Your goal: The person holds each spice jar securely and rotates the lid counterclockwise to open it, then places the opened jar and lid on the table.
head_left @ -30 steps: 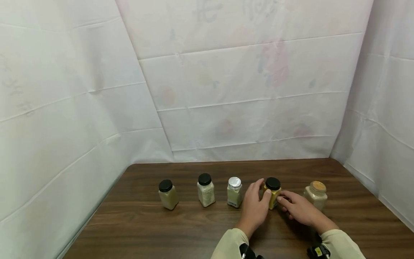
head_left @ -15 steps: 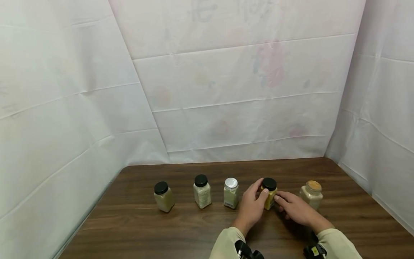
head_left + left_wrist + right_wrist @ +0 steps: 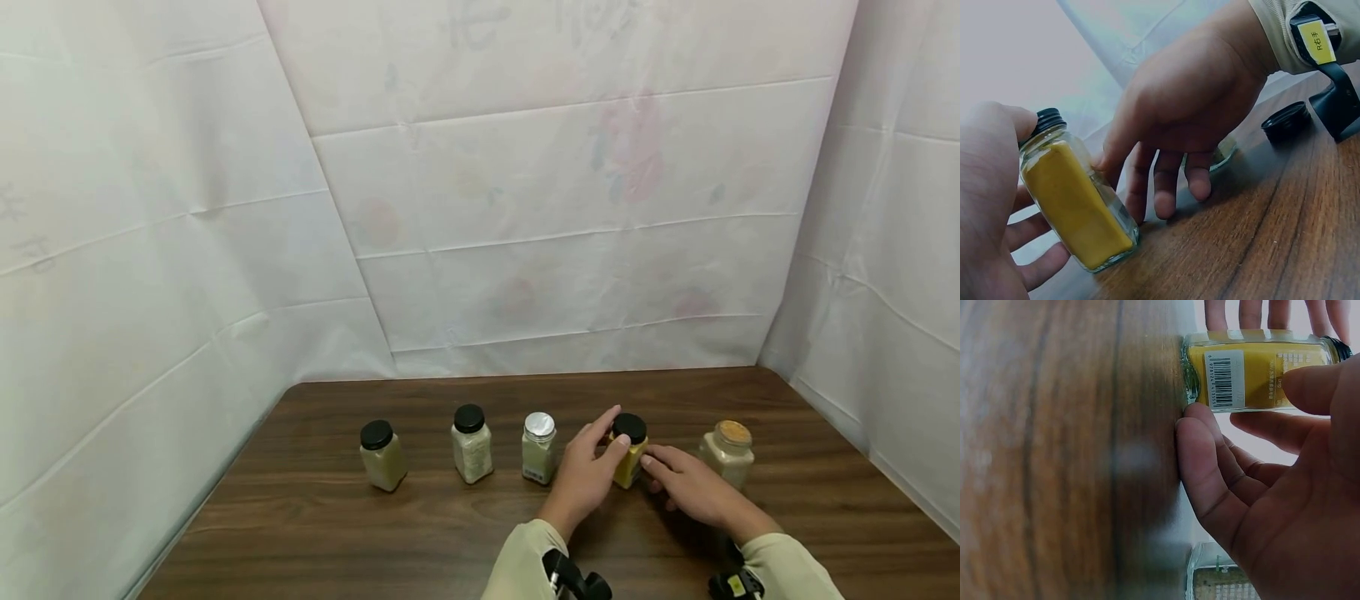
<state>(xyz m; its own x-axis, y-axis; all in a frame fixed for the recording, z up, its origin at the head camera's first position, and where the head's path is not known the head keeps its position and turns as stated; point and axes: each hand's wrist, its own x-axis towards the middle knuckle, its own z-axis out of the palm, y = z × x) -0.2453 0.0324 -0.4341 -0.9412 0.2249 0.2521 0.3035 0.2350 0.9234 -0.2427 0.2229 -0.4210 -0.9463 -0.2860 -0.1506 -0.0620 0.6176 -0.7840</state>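
Observation:
A square glass jar of yellow powder [image 3: 628,469] with a black lid [image 3: 630,427] stands on the wooden table, between both hands. My left hand [image 3: 585,475] holds it from the left; in the left wrist view the thumb lies at the lid and the fingers reach behind the glass. My right hand [image 3: 693,487] pinches the jar's lower body from the right. Its thumb [image 3: 1313,387] presses the labelled side near the barcode [image 3: 1227,381], and the other fingers curl loosely close to the tabletop.
Left of the hands stand a silver-topped jar [image 3: 538,454] and two black-lidded jars, one pale [image 3: 472,454], one greenish [image 3: 384,462]. On the right is a jar with a tan top [image 3: 727,454]. A loose black lid [image 3: 1286,122] lies near my right wrist. White cloth [image 3: 570,250] hangs behind.
The head view has shifted slightly. Both hands stay at the jar of yellow powder, with the left index finger raised a little beside the lid.

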